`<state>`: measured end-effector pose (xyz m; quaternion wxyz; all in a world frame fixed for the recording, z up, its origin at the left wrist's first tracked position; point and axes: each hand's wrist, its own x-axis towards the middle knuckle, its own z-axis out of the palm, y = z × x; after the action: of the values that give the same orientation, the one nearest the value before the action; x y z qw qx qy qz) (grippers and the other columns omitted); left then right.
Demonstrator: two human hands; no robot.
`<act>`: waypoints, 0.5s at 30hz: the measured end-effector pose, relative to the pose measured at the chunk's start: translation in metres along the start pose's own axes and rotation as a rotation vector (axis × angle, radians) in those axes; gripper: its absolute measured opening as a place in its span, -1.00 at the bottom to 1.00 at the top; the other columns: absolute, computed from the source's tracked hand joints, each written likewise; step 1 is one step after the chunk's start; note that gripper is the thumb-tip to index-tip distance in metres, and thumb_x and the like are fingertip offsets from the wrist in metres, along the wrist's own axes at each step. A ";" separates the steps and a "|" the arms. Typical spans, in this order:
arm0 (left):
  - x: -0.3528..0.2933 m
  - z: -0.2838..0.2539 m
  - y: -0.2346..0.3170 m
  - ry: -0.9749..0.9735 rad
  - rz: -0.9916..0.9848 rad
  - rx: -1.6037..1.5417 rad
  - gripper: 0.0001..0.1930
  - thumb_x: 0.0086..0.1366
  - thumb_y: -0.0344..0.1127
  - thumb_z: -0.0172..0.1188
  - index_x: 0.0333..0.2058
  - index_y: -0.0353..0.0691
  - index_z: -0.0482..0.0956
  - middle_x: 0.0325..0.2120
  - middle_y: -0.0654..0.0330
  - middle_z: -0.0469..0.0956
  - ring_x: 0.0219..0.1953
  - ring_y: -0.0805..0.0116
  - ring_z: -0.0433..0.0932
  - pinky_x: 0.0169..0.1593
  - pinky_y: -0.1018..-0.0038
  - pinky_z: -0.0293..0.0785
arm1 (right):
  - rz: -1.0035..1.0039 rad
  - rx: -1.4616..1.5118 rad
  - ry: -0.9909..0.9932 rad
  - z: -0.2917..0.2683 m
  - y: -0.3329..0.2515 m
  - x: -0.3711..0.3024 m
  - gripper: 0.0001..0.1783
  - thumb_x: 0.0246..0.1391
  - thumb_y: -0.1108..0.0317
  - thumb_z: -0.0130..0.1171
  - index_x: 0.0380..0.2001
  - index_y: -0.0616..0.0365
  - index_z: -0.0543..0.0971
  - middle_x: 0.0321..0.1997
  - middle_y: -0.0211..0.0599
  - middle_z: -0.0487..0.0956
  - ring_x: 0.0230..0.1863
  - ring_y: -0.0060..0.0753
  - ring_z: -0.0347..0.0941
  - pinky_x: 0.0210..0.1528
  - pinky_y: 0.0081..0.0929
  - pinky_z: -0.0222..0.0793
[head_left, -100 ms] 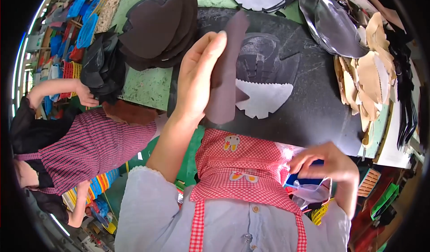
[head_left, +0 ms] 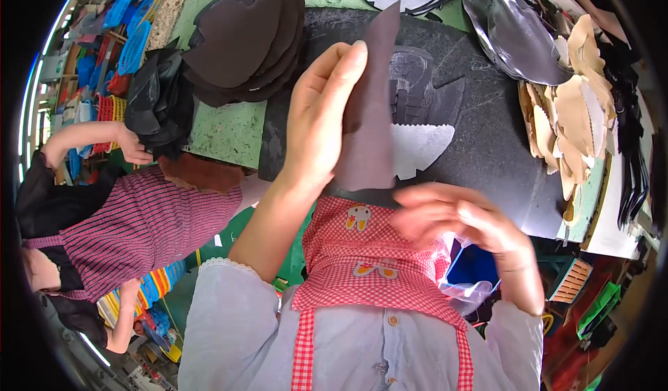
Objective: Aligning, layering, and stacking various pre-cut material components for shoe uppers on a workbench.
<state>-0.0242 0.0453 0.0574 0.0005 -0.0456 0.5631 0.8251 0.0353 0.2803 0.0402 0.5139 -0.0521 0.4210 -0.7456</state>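
My left hand (head_left: 323,109) grips a dark brown cut sheet piece (head_left: 372,106), held upright and nearly edge-on, thumb on the near face. Beneath it on the black board (head_left: 490,161) lies a black cut piece (head_left: 438,99) with a pale zigzag-edged patch (head_left: 422,144), partly hidden by the brown one. In front of the red checked apron (head_left: 341,248), near the lower end of the brown piece, hovers my right hand (head_left: 463,217). Its fingers are stretched out, a little blurred, with nothing seen in them.
Dark brown cut pieces (head_left: 240,46) are stacked at the back left of the green table (head_left: 226,137), beside crumpled black pieces (head_left: 160,99). Shiny black pieces (head_left: 518,40) and beige pieces (head_left: 577,116) lie at the right. A co-worker's hand (head_left: 136,147) is at the left.
My right hand has swung left and up toward the brown piece. My left hand has shifted slightly right with the piece, which now covers more of the pale patch.
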 end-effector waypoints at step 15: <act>-0.002 -0.026 0.017 -0.081 0.363 0.543 -0.78 0.43 -0.36 0.17 -0.44 -0.24 0.46 -0.60 0.49 0.26 -0.53 0.75 0.16 -0.49 0.66 0.07 | 0.060 0.026 0.104 -0.012 0.022 0.020 -0.37 0.32 -0.23 -0.06 -0.30 0.23 0.51 -0.42 -0.12 0.62 -0.50 -0.27 0.61 -0.49 -0.45 0.53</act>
<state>-0.0212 0.0149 0.0634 -0.1122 0.0901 0.7609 0.6327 0.0356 0.2689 0.0107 0.5140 0.0062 0.4389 -0.7370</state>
